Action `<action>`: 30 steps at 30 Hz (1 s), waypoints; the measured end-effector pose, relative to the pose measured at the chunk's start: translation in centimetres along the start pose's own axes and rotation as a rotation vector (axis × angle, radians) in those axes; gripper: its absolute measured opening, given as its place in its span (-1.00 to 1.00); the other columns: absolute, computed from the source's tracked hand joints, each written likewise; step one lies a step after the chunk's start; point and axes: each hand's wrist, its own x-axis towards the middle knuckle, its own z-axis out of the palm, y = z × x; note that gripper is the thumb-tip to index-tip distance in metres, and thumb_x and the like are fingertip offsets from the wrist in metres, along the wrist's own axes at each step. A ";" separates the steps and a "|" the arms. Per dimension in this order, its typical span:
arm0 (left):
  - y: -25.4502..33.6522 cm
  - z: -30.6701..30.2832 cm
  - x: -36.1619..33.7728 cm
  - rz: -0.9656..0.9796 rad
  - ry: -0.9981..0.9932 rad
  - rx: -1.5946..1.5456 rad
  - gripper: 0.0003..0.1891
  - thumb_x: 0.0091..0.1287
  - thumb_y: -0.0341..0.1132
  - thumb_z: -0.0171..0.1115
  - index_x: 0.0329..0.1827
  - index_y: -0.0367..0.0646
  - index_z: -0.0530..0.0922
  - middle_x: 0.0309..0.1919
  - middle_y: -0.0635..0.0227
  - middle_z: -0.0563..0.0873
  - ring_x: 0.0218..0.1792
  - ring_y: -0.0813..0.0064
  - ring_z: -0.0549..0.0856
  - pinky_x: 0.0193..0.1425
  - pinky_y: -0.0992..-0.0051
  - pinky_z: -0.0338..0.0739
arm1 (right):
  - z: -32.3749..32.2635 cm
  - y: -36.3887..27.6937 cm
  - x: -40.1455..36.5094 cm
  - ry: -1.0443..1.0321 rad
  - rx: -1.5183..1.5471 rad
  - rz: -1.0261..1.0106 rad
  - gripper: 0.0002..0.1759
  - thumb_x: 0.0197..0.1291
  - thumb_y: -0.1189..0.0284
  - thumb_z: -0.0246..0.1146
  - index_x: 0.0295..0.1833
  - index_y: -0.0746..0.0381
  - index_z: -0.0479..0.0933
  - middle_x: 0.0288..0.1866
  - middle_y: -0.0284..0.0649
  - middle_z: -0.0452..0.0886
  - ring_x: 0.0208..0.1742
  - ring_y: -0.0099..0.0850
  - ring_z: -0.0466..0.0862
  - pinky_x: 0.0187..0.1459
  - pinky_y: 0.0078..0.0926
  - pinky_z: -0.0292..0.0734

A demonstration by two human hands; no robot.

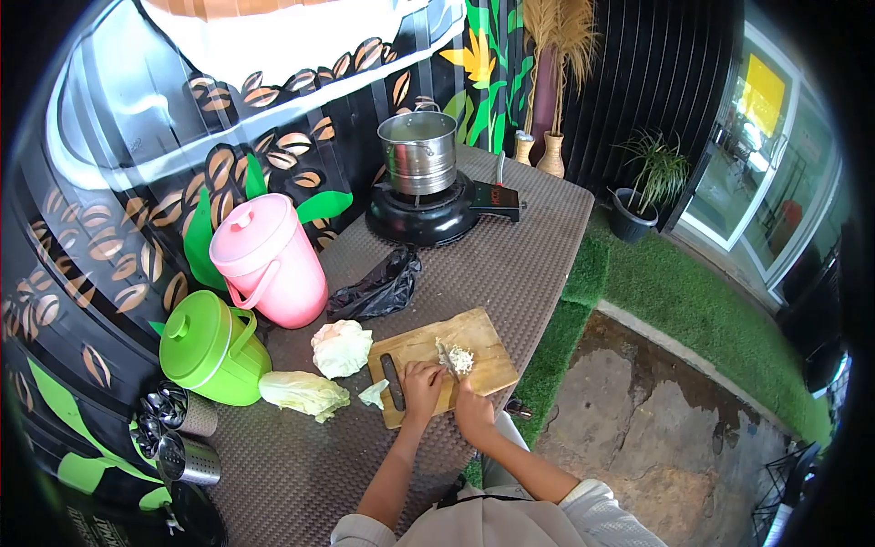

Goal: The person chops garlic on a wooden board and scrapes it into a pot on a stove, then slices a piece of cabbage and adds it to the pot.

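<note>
My right hand [475, 415] is closed round the handle of a knife, whose blade [444, 354] points away from me over a wooden cutting board [492, 343]. Against the blade's right side lies a small heap of finely chopped pale bits [461, 362]. Just left of the knife, my left hand [421, 387] rests on the board with its fingers bent together; whatever is under them is hidden. A long dark bar or slot [393, 382] shows at the board's left end. Nearby are a loose cabbage leaf piece [373, 394], a pale cabbage [342, 348] and a longer napa cabbage [304, 394].
A steel pot [417, 150] stands on a black portable stove [421, 214] at the back. A black plastic bag [378, 284], a pink lidded jug [273, 264] and a green one [214, 351] line the wall side. Cutlery holders [188, 459] stand at the near left.
</note>
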 end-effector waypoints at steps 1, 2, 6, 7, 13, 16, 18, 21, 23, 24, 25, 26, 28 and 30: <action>0.0 0.0 0.0 -0.009 0.002 -0.025 -0.91 0.15 -0.31 0.35 -0.35 -0.08 0.74 -0.32 0.41 0.73 -0.15 0.33 0.59 0.04 0.34 0.34 | -0.5 -0.1 0.2 0.001 -0.012 -0.036 -0.70 0.21 0.46 0.12 -0.01 0.38 0.31 -0.43 -0.05 0.68 -0.41 -0.15 0.75 -0.40 -0.27 0.67; 0.1 -0.1 -0.1 -0.017 0.002 -0.051 -0.91 0.14 -0.31 0.35 -0.35 -0.08 0.74 -0.32 0.40 0.73 -0.15 0.32 0.60 0.04 0.34 0.35 | -0.9 0.1 0.7 -0.003 -0.009 -0.033 -0.70 0.21 0.46 0.12 -0.01 0.38 0.31 -0.43 -0.05 0.68 -0.41 -0.15 0.75 -0.40 -0.27 0.67; 0.8 -0.5 0.0 -0.002 -0.001 -0.014 -0.91 0.11 -0.32 0.37 -0.36 -0.09 0.74 -0.31 0.39 0.74 -0.14 0.32 0.60 0.04 0.34 0.36 | -3.2 1.8 2.0 -0.017 -0.039 -0.213 -0.75 0.25 0.43 0.08 -0.02 0.34 0.32 -0.49 -0.08 0.67 -0.44 -0.14 0.74 -0.38 -0.26 0.67; 0.8 -0.5 0.0 0.000 -0.004 -0.010 -0.91 0.10 -0.32 0.38 -0.36 -0.09 0.74 -0.31 0.39 0.74 -0.14 0.32 0.60 0.05 0.33 0.36 | -3.6 1.8 1.9 -0.014 -0.064 -0.297 -0.77 0.24 0.45 0.09 -0.06 0.33 0.32 -0.49 -0.05 0.66 -0.43 -0.12 0.73 -0.34 -0.26 0.67; 0.3 -0.2 -0.1 -0.002 -0.017 -0.023 -0.91 0.10 -0.33 0.38 -0.36 -0.09 0.74 -0.33 0.39 0.73 -0.15 0.31 0.60 0.05 0.31 0.37 | 0.5 -0.6 -1.1 0.061 -0.089 -0.032 -0.74 0.31 0.38 0.01 -0.03 0.35 0.31 -0.52 -0.05 0.66 -0.47 -0.16 0.74 -0.47 -0.26 0.65; 0.4 -0.4 0.0 -0.016 -0.017 -0.032 -0.90 0.10 -0.35 0.38 -0.33 -0.10 0.74 -0.34 0.37 0.72 -0.15 0.29 0.60 0.04 0.31 0.38 | 0.1 0.2 0.5 0.019 0.019 -0.039 -0.74 0.29 0.39 0.03 -0.03 0.35 0.31 -0.51 -0.04 0.67 -0.47 -0.17 0.74 -0.49 -0.28 0.65; 0.2 -0.2 0.1 -0.015 -0.022 -0.047 -0.89 0.10 -0.37 0.38 -0.32 -0.12 0.74 -0.33 0.34 0.71 -0.15 0.27 0.60 0.04 0.30 0.39 | -0.9 1.1 1.4 0.018 0.018 -0.070 -0.75 0.28 0.40 0.04 -0.04 0.35 0.31 -0.50 -0.03 0.67 -0.46 -0.17 0.74 -0.49 -0.27 0.65; 0.1 -0.1 0.1 -0.133 0.046 -0.169 -0.86 0.09 -0.40 0.38 -0.27 -0.17 0.73 -0.32 0.26 0.69 -0.14 0.21 0.60 0.02 0.29 0.42 | -1.6 1.6 1.3 0.005 -0.020 -0.229 -0.76 0.27 0.43 0.04 -0.04 0.35 0.31 -0.47 -0.02 0.68 -0.45 -0.14 0.74 -0.45 -0.25 0.66; 0.6 -0.5 0.4 -0.190 0.086 -0.214 -0.83 0.09 -0.41 0.38 -0.24 -0.21 0.71 -0.31 0.20 0.67 -0.14 0.17 0.60 0.01 0.28 0.43 | -1.6 0.5 0.2 -0.053 0.018 -0.020 -0.70 0.24 0.42 0.09 -0.01 0.37 0.29 -0.47 0.01 0.67 -0.40 -0.09 0.74 -0.38 -0.19 0.66; 0.2 -0.2 0.4 -0.190 0.088 -0.214 -0.83 0.09 -0.41 0.38 -0.24 -0.21 0.71 -0.31 0.20 0.67 -0.14 0.17 0.60 0.01 0.28 0.43 | -1.1 0.5 -0.1 -0.053 0.017 -0.022 -0.70 0.24 0.42 0.09 -0.01 0.37 0.29 -0.47 0.01 0.67 -0.40 -0.09 0.74 -0.38 -0.19 0.66; -0.3 0.3 0.6 -0.168 0.068 -0.144 -0.83 0.09 -0.40 0.39 -0.25 -0.22 0.71 -0.32 0.20 0.67 -0.14 0.17 0.60 0.01 0.28 0.44 | -0.6 0.6 -0.4 -0.073 0.025 0.005 -0.70 0.25 0.40 0.09 -0.01 0.37 0.28 -0.45 0.01 0.67 -0.38 -0.06 0.73 -0.37 -0.16 0.66; -0.8 0.7 0.6 -0.147 0.049 -0.074 -0.83 0.08 -0.39 0.40 -0.26 -0.23 0.71 -0.32 0.21 0.67 -0.14 0.17 0.60 0.00 0.28 0.44 | -0.1 0.7 -0.4 -0.094 0.033 0.029 -0.69 0.26 0.38 0.08 0.00 0.36 0.28 -0.44 0.02 0.67 -0.37 -0.04 0.73 -0.36 -0.12 0.65; -1.1 0.8 1.0 -0.150 0.015 -0.089 -0.84 0.08 -0.38 0.40 -0.28 -0.22 0.72 -0.32 0.22 0.67 -0.14 0.18 0.60 0.00 0.28 0.44 | -1.2 1.2 0.3 -0.106 0.088 -0.006 -0.68 0.29 0.35 0.06 0.01 0.36 0.28 -0.43 0.05 0.66 -0.36 0.00 0.72 -0.35 -0.08 0.64; -0.9 0.3 1.4 -0.145 -0.026 -0.108 -0.84 0.08 -0.37 0.41 -0.30 -0.22 0.72 -0.32 0.23 0.68 -0.14 0.18 0.60 0.00 0.27 0.44 | -2.9 2.3 1.3 -0.176 0.223 -0.031 -0.63 0.35 0.27 0.00 0.06 0.36 0.28 -0.37 0.15 0.64 -0.29 0.11 0.68 -0.26 0.05 0.57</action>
